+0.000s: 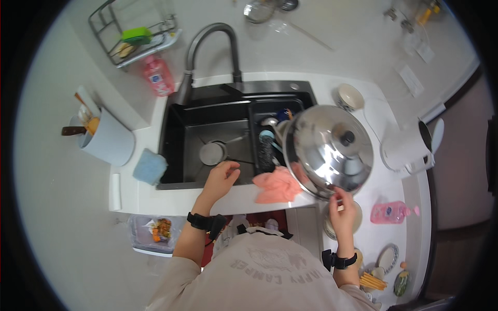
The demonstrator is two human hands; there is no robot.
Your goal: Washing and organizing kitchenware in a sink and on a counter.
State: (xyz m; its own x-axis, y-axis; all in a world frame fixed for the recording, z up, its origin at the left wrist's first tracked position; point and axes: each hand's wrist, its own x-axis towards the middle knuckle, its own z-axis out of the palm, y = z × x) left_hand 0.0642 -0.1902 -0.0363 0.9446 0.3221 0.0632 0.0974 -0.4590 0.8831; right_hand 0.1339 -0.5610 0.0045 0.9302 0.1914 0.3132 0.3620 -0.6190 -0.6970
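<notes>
My left hand point(221, 179) hovers at the front edge of the dark sink point(218, 134), empty, with fingers loosely bent. A round drain cover point(213, 152) lies in the basin beyond it. My right hand point(343, 212) has its fingertips at the near rim of a large shiny metal lid point(325, 151) with a black knob point(347, 138). Whether they grip the rim or only touch it is unclear. The lid covers part of the counter and the sink's right side; what lies beneath is mostly hidden. A crumpled coral cloth point(277, 186) lies between my hands.
A black faucet point(212, 29) arches behind the sink. A blue cloth point(150, 166) and utensil holder point(111, 138) stand left. Rightward are a bowl point(350, 97), white kettle point(406, 145) and pink pump bottle point(389, 212). A bin point(134, 233) holding food scraps is below.
</notes>
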